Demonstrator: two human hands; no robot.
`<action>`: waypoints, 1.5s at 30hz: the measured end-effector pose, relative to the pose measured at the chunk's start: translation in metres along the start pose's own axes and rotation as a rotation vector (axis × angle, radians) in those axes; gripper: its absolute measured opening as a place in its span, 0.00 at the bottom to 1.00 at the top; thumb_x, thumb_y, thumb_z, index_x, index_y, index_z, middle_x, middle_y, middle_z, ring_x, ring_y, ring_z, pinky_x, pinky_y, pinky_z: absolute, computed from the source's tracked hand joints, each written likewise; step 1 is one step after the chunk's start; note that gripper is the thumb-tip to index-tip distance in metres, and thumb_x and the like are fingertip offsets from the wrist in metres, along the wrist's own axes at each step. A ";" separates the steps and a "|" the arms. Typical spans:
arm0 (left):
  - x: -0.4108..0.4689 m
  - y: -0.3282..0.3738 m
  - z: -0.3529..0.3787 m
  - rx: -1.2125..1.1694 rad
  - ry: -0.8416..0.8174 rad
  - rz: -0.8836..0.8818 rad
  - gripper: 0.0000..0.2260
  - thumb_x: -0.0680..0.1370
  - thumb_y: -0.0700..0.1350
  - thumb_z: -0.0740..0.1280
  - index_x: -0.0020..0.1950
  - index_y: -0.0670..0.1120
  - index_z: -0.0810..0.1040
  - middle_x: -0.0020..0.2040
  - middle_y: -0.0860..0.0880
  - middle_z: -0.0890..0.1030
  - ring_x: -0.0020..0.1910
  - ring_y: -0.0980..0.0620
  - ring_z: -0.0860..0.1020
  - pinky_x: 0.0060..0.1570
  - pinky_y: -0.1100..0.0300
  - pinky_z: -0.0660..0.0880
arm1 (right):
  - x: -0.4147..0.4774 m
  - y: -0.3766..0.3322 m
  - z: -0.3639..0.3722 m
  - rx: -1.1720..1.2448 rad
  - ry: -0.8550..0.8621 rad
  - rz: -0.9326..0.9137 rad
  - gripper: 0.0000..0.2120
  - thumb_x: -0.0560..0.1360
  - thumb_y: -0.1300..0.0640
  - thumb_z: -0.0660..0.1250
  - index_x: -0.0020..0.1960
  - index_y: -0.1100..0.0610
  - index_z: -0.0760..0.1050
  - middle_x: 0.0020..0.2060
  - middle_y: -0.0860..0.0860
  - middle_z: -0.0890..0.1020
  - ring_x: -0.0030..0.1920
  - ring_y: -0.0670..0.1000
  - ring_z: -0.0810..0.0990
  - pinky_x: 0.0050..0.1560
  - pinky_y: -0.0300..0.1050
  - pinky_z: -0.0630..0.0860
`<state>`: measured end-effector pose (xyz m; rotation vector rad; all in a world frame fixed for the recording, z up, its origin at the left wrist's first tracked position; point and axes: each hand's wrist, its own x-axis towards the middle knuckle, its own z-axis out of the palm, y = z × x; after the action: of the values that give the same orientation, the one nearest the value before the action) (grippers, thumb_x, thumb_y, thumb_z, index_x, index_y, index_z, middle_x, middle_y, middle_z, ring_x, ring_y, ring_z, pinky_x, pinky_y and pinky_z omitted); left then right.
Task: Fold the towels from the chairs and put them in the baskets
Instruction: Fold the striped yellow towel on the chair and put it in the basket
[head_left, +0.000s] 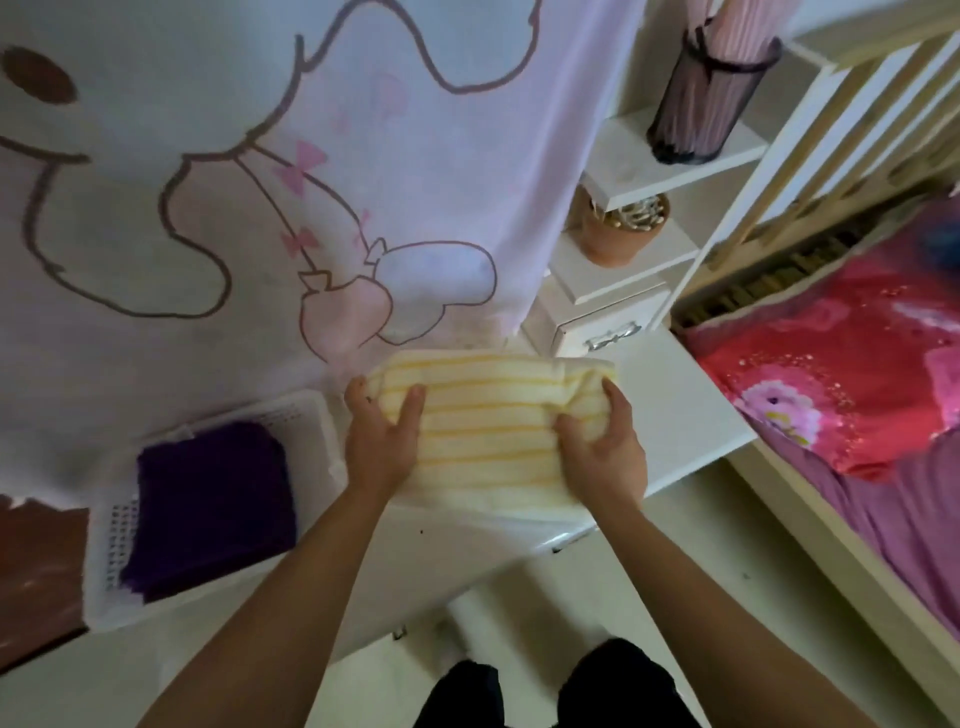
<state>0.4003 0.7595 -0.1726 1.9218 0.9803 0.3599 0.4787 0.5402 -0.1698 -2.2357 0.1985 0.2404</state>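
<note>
A folded yellow-and-white striped towel (488, 431) lies on the white table (691, 415). My left hand (379, 441) grips its left edge, thumb on top. My right hand (605, 447) pinches the right side, where the cloth bunches up. To the left stands a white perforated basket (111, 540) with a folded purple towel (208, 504) inside it. A brown towel (36, 566) shows at the far left edge, partly cut off by the frame.
A large pale cloth with a cartoon print (260, 156) hangs behind the table. White shelves hold a dark mesh holder (701, 98) and a terracotta pot (618, 228). A small drawer unit (608, 327) sits below. A bed with pink bedding (857, 395) is at the right.
</note>
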 end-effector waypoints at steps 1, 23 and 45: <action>0.009 -0.012 0.002 -0.017 -0.014 -0.027 0.33 0.78 0.58 0.66 0.75 0.44 0.57 0.71 0.44 0.70 0.67 0.43 0.72 0.63 0.55 0.67 | -0.001 0.002 0.010 -0.016 -0.003 0.024 0.33 0.73 0.36 0.66 0.75 0.36 0.58 0.66 0.51 0.78 0.62 0.60 0.78 0.58 0.52 0.74; 0.047 -0.093 0.051 0.096 -0.108 -0.198 0.20 0.83 0.56 0.57 0.67 0.43 0.61 0.63 0.41 0.74 0.60 0.41 0.75 0.62 0.46 0.69 | 0.019 -0.014 0.090 -0.275 -0.219 0.114 0.31 0.76 0.39 0.62 0.76 0.39 0.54 0.60 0.54 0.75 0.57 0.61 0.78 0.57 0.51 0.72; 0.013 -0.048 0.061 0.562 -0.108 0.168 0.21 0.81 0.48 0.61 0.70 0.39 0.66 0.74 0.31 0.60 0.65 0.31 0.68 0.52 0.42 0.75 | 0.047 -0.005 0.037 -0.839 -0.496 -0.154 0.33 0.83 0.42 0.51 0.81 0.49 0.40 0.68 0.59 0.69 0.62 0.60 0.75 0.60 0.55 0.71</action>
<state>0.4210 0.7452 -0.2469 2.5112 0.9124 0.0709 0.5216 0.5696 -0.2004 -2.8872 -0.4182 0.9118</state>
